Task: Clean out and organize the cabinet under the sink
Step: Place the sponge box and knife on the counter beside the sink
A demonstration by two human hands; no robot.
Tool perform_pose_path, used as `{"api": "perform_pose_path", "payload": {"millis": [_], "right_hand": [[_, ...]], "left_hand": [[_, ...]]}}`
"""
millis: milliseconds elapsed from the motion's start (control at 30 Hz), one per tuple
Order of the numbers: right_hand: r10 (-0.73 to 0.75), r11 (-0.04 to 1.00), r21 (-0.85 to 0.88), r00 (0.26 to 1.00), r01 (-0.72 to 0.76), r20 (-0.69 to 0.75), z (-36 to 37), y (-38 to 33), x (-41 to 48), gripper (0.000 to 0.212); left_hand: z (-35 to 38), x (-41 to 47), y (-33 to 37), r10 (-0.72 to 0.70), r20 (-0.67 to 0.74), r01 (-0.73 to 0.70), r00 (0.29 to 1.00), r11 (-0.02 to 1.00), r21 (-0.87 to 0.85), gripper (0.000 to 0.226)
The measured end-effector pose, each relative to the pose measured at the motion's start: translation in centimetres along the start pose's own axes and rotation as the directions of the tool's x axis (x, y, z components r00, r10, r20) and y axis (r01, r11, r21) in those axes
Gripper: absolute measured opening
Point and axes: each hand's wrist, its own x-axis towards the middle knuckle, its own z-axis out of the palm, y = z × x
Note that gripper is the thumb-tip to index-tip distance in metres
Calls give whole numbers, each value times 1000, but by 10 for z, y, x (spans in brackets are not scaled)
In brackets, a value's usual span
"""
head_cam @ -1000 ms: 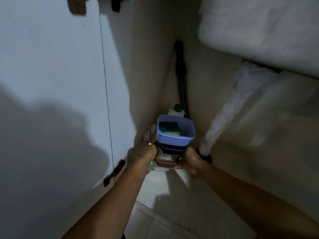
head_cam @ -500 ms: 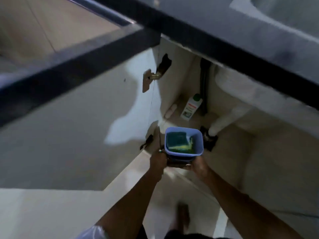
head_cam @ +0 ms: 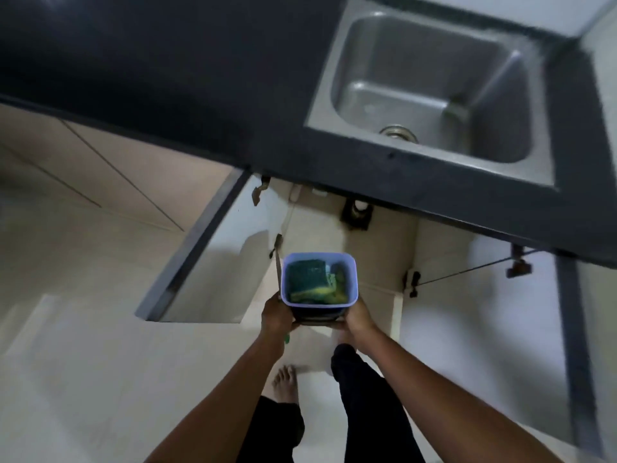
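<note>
I hold a blue plastic tub with green and yellow scrub sponges inside it, stacked on darker containers beneath. My left hand grips the stack's left side and my right hand grips its right side. The stack is out in front of the open cabinet under the sink, above the floor. What else sits under the tub is hidden by my hands.
The left cabinet door stands open, the right door too. A drain pipe fitting shows inside the cabinet. The steel sink sits in a dark countertop. My legs and a bare foot are on the tiled floor.
I have risen and pulled back from inside the cabinet, carrying the stack out with both hands. The view now takes in the countertop and sink from above.
</note>
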Motion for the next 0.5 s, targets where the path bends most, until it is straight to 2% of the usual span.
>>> {"api": "perform_pose_path", "payload": {"millis": [133, 233, 367, 500], "right_hand": [[55, 985, 166, 997, -46, -51, -7, -25, -70, 36], [12, 985, 171, 999, -6, -31, -15, -54, -131, 37], [-60, 985, 158, 998, 65, -37, -24, -89, -191, 39], [-110, 978, 173, 992, 120, -69, -32, -127, -232, 40]], "left_hand": [[-9, -67, 36, 17, 49, -21, 999, 998, 63, 28], [-12, -111, 66, 56, 136, -77, 989, 985, 157, 38], [-9, -149, 98, 104, 148, -127, 984, 980, 156, 30], [-2, -181, 129, 161, 173, -188, 972, 970, 151, 33]]}}
